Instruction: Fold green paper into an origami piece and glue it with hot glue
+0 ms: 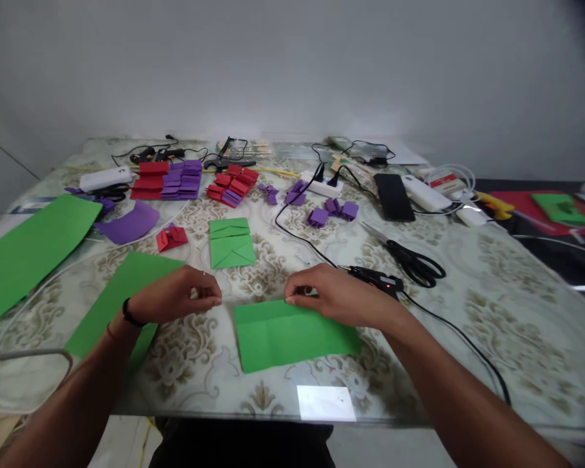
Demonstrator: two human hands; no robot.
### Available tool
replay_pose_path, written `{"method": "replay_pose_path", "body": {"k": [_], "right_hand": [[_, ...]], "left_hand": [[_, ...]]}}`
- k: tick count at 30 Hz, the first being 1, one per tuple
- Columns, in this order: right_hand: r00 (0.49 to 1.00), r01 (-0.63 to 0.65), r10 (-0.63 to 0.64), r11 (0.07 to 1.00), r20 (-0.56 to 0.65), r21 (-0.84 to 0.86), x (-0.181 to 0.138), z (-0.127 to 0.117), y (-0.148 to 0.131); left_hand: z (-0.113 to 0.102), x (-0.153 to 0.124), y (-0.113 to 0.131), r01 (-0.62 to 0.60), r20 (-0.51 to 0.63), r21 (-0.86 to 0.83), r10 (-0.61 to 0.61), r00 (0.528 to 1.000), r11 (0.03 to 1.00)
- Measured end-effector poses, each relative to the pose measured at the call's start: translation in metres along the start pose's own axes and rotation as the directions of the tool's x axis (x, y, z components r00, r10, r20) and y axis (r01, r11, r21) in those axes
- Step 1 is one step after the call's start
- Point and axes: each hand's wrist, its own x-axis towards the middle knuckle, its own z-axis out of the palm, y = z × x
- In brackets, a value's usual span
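A creased sheet of green paper point(292, 338) lies flat near the table's front edge. My right hand point(326, 292) pinches its upper edge between thumb and fingers. Left of that sheet, my left hand point(190, 292) hovers with its fingers curled in towards the thumb; I see nothing in them. Beneath my left wrist is another green sheet point(112, 299). Just beyond my hands rests a folded green paper piece point(233, 244) with a triangular flap. A glue gun point(377, 279) with a small red light lies behind my right hand, partly hidden by it.
Black-handled scissors point(412, 260) lie right of the glue gun, near a phone point(394, 197). Folded red and purple paper blocks point(166, 181) and small purple pieces point(318, 218) stand farther back. A power strip point(324, 185) feeds cords across the table. A large green sheet point(39, 250) covers the left.
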Motion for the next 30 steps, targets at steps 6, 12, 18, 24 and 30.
{"method": "replay_pose_path", "body": {"k": [6, 12, 18, 24, 30], "right_hand": [[0.986, -0.024, 0.047, 0.989, -0.160, 0.143, 0.003, -0.003, 0.000], [0.799, -0.029, 0.239, 0.932, -0.552, 0.361, -0.019, 0.023, 0.007], [0.920, -0.047, 0.307, 0.704, -0.243, 0.709, -0.050, 0.104, -0.019], [0.994, -0.106, 0.101, 0.884, 0.036, 0.455, -0.077, 0.101, -0.043], [0.892, 0.019, -0.122, 0.972, -0.436, -0.234, -0.040, 0.071, -0.018]], "left_hand": [[0.001, -0.006, 0.003, 0.081, -0.350, -0.176, -0.139, 0.926, 0.981], [0.035, -0.012, 0.001, 0.068, -0.404, -0.547, -0.334, 0.852, 0.834], [0.068, -0.010, 0.010, 0.126, -0.230, -0.622, -0.334, 0.914, 0.773], [0.051, -0.005, 0.001, 0.156, -0.117, -0.331, -0.204, 0.972, 0.931], [0.050, 0.013, 0.009, 0.016, -0.082, 0.088, -0.009, 0.997, 0.996]]}}
